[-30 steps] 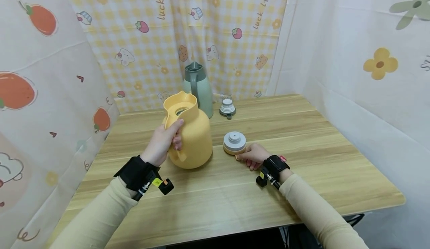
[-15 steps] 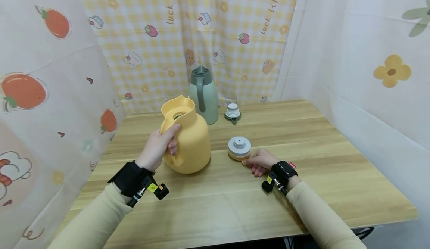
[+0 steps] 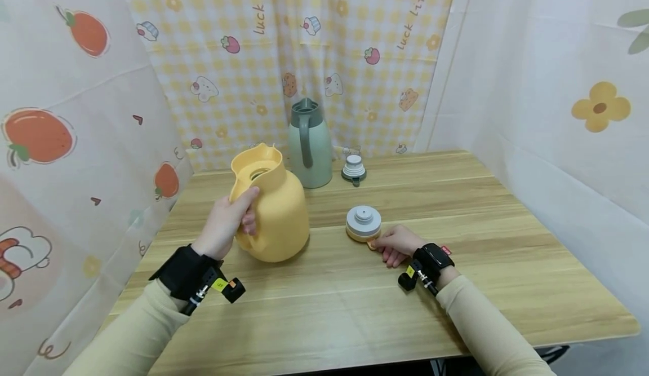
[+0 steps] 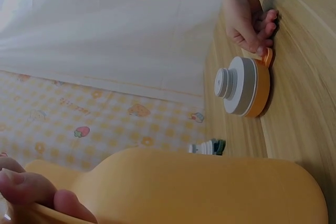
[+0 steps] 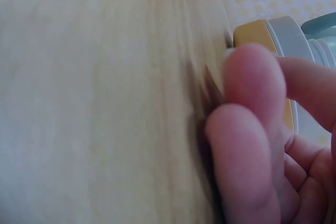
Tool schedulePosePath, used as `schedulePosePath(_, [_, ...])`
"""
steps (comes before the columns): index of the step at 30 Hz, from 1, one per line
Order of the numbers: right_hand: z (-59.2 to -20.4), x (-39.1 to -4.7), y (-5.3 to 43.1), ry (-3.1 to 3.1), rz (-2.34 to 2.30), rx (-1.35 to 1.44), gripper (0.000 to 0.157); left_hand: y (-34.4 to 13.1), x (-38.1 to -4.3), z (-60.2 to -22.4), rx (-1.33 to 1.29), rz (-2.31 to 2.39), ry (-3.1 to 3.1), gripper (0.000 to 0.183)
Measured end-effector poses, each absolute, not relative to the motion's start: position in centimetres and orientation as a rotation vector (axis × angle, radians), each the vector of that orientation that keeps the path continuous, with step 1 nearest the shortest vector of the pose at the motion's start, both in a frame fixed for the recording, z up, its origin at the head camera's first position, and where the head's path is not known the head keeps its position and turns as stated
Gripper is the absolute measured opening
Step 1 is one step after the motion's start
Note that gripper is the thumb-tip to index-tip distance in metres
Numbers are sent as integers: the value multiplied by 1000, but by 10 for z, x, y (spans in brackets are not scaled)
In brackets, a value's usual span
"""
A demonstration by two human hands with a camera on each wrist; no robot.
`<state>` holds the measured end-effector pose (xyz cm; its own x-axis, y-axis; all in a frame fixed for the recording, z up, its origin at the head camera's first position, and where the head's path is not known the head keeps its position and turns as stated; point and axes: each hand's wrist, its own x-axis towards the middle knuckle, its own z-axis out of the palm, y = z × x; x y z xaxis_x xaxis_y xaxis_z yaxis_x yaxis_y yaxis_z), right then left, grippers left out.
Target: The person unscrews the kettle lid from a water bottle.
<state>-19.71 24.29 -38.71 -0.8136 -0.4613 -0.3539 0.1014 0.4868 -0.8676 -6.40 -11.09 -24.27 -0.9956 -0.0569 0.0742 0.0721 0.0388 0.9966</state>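
A yellow thermos jug stands upright on the left of the table, its mouth uncovered. My left hand grips its handle, thumb over the top. To the right, the jug's lid lies upside down, grey stopper up and yellow rim below. My right hand pinches the small yellow tab on the lid's near edge between thumb and forefinger. The left wrist view shows this pinch on the lid too. In the right wrist view, curled fingers hide part of the lid.
Behind the yellow jug stands a green thermos jug, also without a lid. A grey and green lid lies upside down beside it. Patterned curtains close in the wooden table at the back and sides.
The yellow jug and my left hand have shifted left, away from the green jug and the yellow lid. My right hand keeps its pinch on the lid's tab. The head view has shifted slightly.
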Motion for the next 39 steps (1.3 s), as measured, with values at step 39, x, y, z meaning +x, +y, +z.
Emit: schedulePosePath(39, [-398, -222, 248, 2134, -1450, -195, 23, -183, -85, -245, 107, -2110, -1944, 28])
